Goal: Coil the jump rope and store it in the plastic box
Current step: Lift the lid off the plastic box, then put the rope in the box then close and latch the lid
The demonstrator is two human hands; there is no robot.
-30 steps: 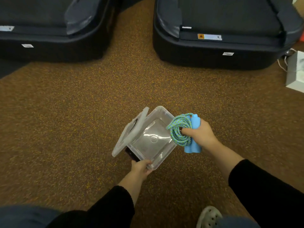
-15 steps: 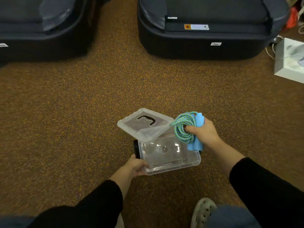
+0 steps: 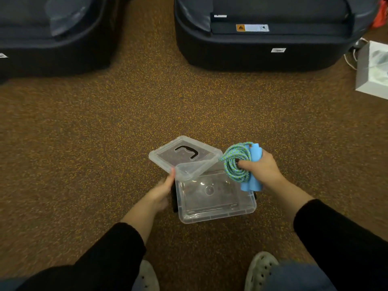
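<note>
The clear plastic box [image 3: 216,215] sits on the brown floor in front of me, with nothing inside it. Its clear lid [image 3: 184,158], with a black handle, lies askew over the box's far left corner. My left hand [image 3: 162,191] touches the lid's near left edge beside the box; how its fingers hold the lid is hidden. My right hand [image 3: 261,169] grips the coiled jump rope [image 3: 236,162], a blue-green cord bundled against two blue handles, just above the box's far right corner.
Two dark treadmill bases [image 3: 262,34] [image 3: 52,36] stand at the back, with a strip of floor between them. A white box [image 3: 372,70] with a cable lies at the far right. My two shoes [image 3: 260,267] [image 3: 146,276] are close behind the plastic box.
The lid has swung from upright at the box's left side to lying flat over its far corner. My left hand moved from the box's near rim up to the lid's edge.
</note>
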